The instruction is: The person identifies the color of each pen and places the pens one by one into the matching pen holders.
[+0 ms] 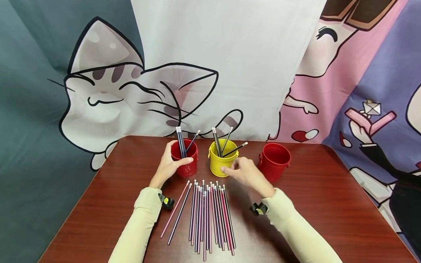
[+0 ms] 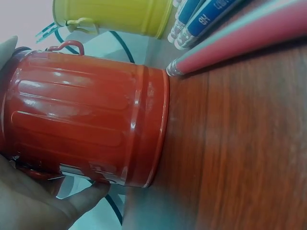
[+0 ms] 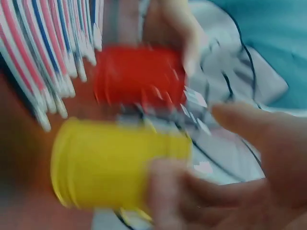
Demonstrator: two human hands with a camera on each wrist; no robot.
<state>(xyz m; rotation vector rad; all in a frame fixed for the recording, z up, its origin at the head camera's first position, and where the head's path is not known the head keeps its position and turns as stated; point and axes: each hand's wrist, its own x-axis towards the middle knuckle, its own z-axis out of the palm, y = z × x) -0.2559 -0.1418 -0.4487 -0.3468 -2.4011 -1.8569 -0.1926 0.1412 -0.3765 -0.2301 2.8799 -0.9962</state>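
Observation:
My left hand (image 1: 167, 166) grips a small red bucket (image 1: 188, 170) at the left, its thumb across the front near the rim. Dark pencils (image 1: 181, 143) with pale eraser ends stand in that bucket. In the left wrist view, the red bucket (image 2: 86, 115) lies between thumb and fingers. My right hand (image 1: 249, 174) is just in front and to the right of a yellow bucket (image 1: 217, 166), which also holds dark pencils (image 1: 217, 142). Thumb and fingers of the right hand (image 3: 240, 177) are apart, with nothing seen between them; that view is blurred.
Several loose pencils (image 1: 210, 219), pink, purple and dark, lie side by side on the brown table (image 1: 108, 204), eraser ends toward the buckets. Another red bucket (image 1: 273, 163) stands at the right. A printed cloth (image 1: 230, 44) hangs behind the table.

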